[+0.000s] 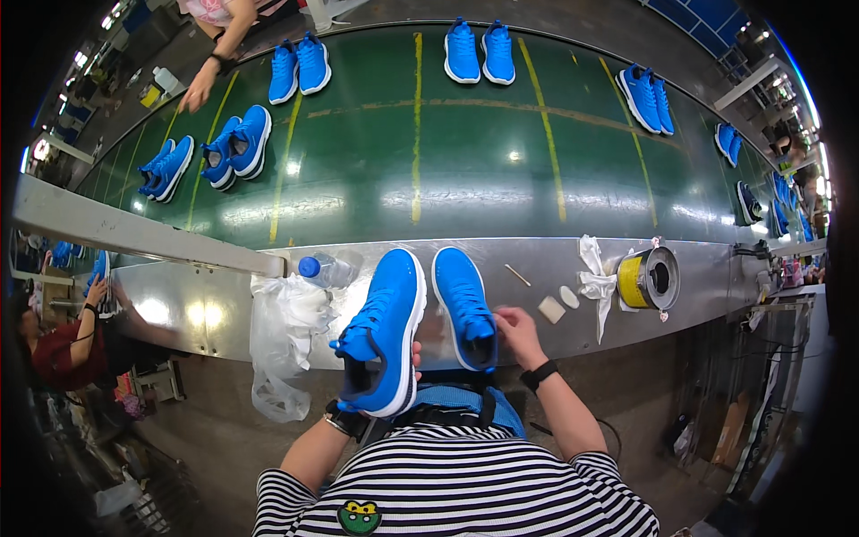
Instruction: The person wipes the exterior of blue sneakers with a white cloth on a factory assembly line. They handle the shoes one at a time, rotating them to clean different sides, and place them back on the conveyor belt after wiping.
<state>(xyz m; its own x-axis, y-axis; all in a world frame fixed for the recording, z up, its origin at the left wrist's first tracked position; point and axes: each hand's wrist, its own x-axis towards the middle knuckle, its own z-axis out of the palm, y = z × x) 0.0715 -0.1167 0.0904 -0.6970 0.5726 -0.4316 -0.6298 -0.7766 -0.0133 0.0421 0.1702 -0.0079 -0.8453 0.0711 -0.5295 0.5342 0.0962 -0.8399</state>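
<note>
A bright blue sneaker (386, 304) with a white sole is tilted up in front of me, its toe pointing away. Beneath it is my left hand (417, 360), mostly hidden, with a few fingertips curled around the sole's right side. The matching blue sneaker (461, 300) rests beside it on the metal ledge, toe also away from me, its heel at the near edge. At that shoe's collar is my right hand (517, 333), fingers bent and closed against its right side near the heel.
Beyond the metal ledge (233, 295) a green conveyor belt (358, 170) carries several pairs of blue sneakers. Left of me are a blue-capped bottle (327, 269) and a plastic bag (277, 358); right, a stick, pale pads, tissue and a tin (646, 278). Co-workers' arms show at left.
</note>
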